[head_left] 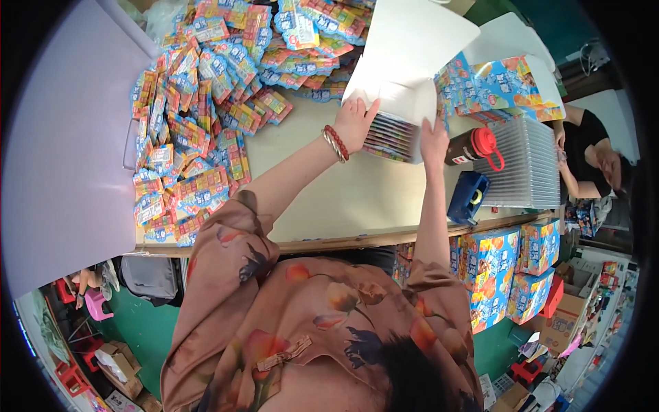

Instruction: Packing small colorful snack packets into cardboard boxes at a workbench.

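Note:
On the table in front of me stands an open cardboard box (427,103), white inside, with its large lid flap (414,44) tipped up and away. A row of colourful flat packets (389,137) stands on edge in the near part of it. My left hand (352,126), with a red bead bracelet at the wrist, grips the box's left side, its fingers bent at the rim. Along the right side my right hand (433,143) holds the wall, slightly blurred. The box's outer walls are mostly hidden.
A heap of colourful packets (206,103) covers the table's left. At right are a red-lidded bottle (473,145), a blue tape dispenser (469,197), stacked clear plastic trays (525,165) and a printed box (498,86). Another person (590,154) sits beyond. Blue cartons (491,268) stand below the edge.

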The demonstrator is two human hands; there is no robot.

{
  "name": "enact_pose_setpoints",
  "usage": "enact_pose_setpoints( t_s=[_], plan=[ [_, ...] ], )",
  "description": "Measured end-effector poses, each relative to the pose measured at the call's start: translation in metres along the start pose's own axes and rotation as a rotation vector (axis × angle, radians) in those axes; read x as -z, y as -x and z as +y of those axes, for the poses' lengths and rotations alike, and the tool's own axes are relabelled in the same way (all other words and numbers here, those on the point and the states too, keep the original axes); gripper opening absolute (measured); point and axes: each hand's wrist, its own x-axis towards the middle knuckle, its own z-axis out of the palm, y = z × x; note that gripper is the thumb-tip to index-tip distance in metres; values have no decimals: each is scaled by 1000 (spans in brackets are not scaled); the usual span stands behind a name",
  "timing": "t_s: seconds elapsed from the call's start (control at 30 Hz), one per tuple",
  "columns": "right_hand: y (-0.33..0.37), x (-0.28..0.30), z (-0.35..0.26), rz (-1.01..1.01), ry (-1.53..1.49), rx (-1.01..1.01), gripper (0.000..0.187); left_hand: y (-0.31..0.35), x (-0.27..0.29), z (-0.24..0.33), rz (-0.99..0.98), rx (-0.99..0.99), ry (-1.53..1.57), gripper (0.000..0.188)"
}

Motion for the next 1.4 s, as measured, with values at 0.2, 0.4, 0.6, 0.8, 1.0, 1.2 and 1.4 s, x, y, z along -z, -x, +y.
enact_pose_setpoints(
  t_s=[0.2, 0.4, 0.6, 0.8, 1.0, 1.2, 1.4],
  plan=[
    [24, 9, -31, 82, -175, -86, 45, 7, -10, 9, 117, 15, 15, 132],
    [37, 30, -58, 321, -221, 368, 28, 44, 43, 6, 157, -127, 327, 119],
    [82, 21, -115, 42, -480, 475, 17, 139, 35, -26, 418, -30, 1010, 71],
    [127, -85, -170, -509, -854, 218, 29, 214, -40, -95, 501, 676, 1187, 40],
    [79, -206, -204, -502, -1017, 0, 41, 184, -24, -130, 716, 708, 1025, 47],
    [75, -228, -247, -633, -880, -13, 39, 159, -46, -160, 822, 710, 647, 63],
    [72, -189, -283, -861, -958, 8, 40, 180, -40, -182, 673, 765, 761, 71]
  ],
)
